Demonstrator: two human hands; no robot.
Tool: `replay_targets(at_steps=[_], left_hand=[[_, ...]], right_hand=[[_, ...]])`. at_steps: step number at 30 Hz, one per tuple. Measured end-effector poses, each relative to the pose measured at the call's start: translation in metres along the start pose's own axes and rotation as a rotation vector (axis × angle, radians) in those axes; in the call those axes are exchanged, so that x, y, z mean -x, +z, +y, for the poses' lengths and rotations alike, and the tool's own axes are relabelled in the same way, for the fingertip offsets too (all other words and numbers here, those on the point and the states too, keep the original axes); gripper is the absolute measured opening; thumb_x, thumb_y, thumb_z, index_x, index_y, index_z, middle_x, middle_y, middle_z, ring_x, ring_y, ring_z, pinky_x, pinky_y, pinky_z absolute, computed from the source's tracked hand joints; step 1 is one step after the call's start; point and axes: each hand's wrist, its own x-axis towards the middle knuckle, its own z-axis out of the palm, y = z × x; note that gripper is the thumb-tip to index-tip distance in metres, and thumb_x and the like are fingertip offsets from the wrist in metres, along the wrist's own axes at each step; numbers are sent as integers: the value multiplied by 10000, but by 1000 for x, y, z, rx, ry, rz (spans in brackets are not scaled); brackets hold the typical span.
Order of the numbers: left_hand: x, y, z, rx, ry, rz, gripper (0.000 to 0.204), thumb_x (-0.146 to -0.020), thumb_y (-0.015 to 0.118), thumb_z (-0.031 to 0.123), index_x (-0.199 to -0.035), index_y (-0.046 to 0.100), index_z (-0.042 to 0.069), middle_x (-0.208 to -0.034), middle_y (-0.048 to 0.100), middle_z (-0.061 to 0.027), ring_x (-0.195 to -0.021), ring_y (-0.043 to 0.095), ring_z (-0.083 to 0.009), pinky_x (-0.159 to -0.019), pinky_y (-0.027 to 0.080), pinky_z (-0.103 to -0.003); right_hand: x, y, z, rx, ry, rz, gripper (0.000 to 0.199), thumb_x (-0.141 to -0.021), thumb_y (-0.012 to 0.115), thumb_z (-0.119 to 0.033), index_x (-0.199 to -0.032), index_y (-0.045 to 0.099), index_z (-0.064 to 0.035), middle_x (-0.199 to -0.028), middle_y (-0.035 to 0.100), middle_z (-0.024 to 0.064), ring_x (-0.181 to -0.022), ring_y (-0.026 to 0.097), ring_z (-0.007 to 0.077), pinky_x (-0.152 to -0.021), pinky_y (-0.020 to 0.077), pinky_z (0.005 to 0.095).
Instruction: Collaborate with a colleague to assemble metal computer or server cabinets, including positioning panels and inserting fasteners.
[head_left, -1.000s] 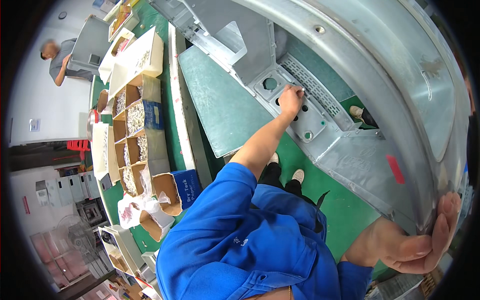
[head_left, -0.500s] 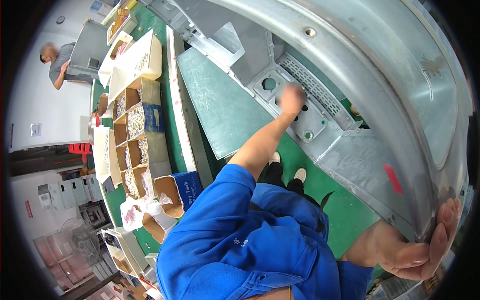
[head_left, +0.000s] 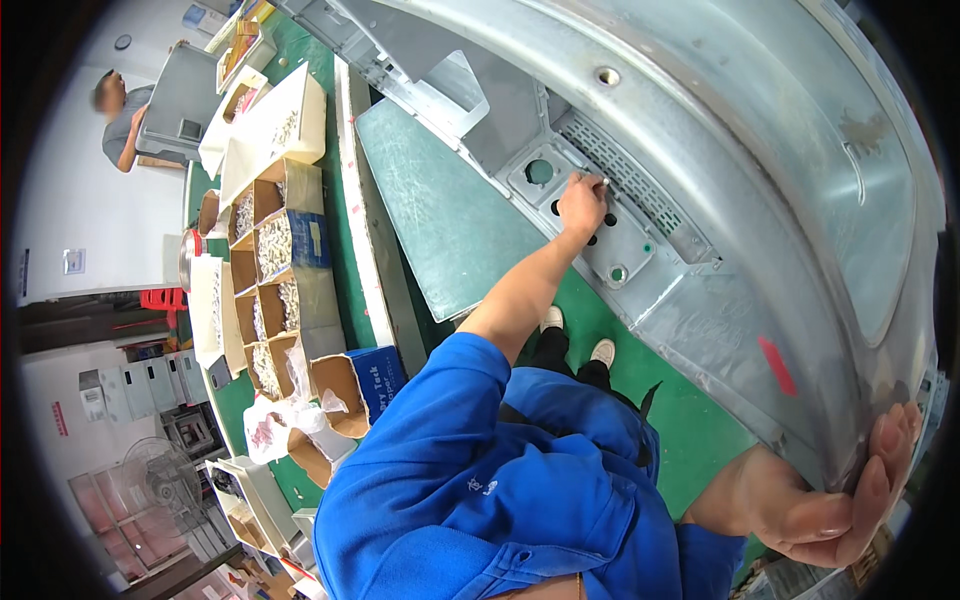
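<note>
A large grey metal housing [head_left: 690,120] fills the upper right, with a curved rim and a scrap of red tape [head_left: 776,366] on it. Inside it lies a recessed plate [head_left: 625,238] with several round holes, beside a slotted vent strip [head_left: 640,185]. My left hand [head_left: 582,205] is over this plate, fingers pinched together. A small pale tip shows at the fingertips, too small to name. At the lower right, my right hand [head_left: 830,510] grips the housing's curved rim, thumb on the near side and fingers around the edge.
To the left, divided cardboard boxes [head_left: 290,240] and white trays [head_left: 300,115] hold small pale parts on a green bench. A blue carton [head_left: 378,375] stands at their near end. Farther off, a person [head_left: 122,120] holds a grey panel [head_left: 178,105]. A fan [head_left: 160,475] stands lower left.
My left hand, blurred before, now shows sharply at nearly the same place over the plate. The housing has shifted slightly left in view. The distant person's head has turned.
</note>
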Motion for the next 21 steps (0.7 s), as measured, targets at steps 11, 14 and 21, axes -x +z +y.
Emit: replay_targets(at_steps=[11, 14, 21], left_hand=[[0, 2, -3, -4, -3, 19, 140, -693, 604, 141, -827, 621, 108, -823, 530, -74, -738, 547, -263, -627, 435, -354], [0, 0, -2, -1, -21, 11, 144, -689, 611, 142, -829, 622, 109, -804, 525, -71, -717, 547, -253, -620, 435, -349], [2, -5, 2, 53, -28, -19, 165, -688, 618, 149, -849, 619, 113, -784, 524, -66, -688, 551, -228, -601, 434, -338]], right_hand=[[3, -3, 3, 3, -21, -8, 288, -856, 214, -164, -886, 420, 35, -793, 563, 203, -753, 582, 303, -729, 477, 479], [4, -3, 6, -13, -41, 6, 283, -855, 221, -160, -897, 419, 39, -791, 561, 210, -749, 581, 311, -723, 478, 480], [4, -2, 7, -21, -48, 18, 278, -854, 226, -154, -893, 418, 42, -791, 560, 217, -754, 579, 318, -723, 479, 476]])
